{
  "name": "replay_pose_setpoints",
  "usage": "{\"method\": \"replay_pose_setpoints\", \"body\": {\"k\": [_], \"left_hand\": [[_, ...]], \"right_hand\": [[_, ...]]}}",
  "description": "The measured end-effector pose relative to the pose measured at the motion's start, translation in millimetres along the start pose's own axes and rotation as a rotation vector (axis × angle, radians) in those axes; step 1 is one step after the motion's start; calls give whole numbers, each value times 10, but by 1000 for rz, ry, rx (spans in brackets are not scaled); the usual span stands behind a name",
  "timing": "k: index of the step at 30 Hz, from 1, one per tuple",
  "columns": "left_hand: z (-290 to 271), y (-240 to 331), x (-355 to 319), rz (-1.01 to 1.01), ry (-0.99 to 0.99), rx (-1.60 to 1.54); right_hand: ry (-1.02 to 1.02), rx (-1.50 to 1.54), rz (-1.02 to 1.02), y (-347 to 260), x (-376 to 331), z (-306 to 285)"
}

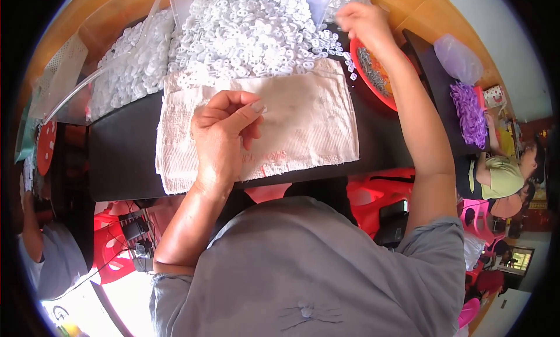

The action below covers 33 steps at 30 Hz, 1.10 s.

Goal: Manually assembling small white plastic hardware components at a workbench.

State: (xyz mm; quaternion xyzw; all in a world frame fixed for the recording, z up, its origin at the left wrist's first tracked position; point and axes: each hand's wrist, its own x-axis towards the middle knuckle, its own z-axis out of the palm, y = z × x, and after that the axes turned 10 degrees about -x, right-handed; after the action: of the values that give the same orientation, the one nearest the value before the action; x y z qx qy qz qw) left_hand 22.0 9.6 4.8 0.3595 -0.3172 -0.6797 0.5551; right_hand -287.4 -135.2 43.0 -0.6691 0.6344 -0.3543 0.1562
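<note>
My left hand (224, 121) is raised over a folded cream cloth (315, 121), its thumb and fingers pinched together. A small white plastic piece (264, 110) shows at the fingertips. Beyond the cloth lies a big heap of small white plastic pieces (245, 31), each with a hole, some spilling toward the right. My right hand (367, 28) is stretched out above the far side of a red bowl (357, 60). Its fingers are bent and smeared by motion, so what they hold, if anything, does not show. Thin grey metal pins or nails (373, 72) lie inside that bowl.
Clear bags of white pieces (137, 60) stand at the left of the dark table (125, 153). Purple strips (468, 115) and a filled clear plastic bag (458, 58) lie at the right. Red plastic stools (373, 203) stand below. Other people (504, 174) sit on both sides.
</note>
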Motion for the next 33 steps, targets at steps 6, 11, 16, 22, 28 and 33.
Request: {"method": "replay_pose_setpoints", "body": {"k": [6, 11, 16, 22, 28, 33], "left_hand": [[-21, -24, 22, 15, -10, -6], [1, -20, 15, 31, -8, -28], [-11, -45, 31, 36, 0, -5], [-10, -55, 52, 83, 39, 37], [-12, -63, 48, 187, 53, 173], [-27, 95, 23, 210, 24, 296]], "right_hand": [[-350, -442, -189, -444, -498, 286], [-346, -536, -235, -462, -649, 389], [-215, -485, -353, -326, -696, 474], [-169, -572, -352, -336, -759, 541], [-58, -777, -482, -431, -821, 647], [-161, -599, -614, -687, -1240, 720]]}}
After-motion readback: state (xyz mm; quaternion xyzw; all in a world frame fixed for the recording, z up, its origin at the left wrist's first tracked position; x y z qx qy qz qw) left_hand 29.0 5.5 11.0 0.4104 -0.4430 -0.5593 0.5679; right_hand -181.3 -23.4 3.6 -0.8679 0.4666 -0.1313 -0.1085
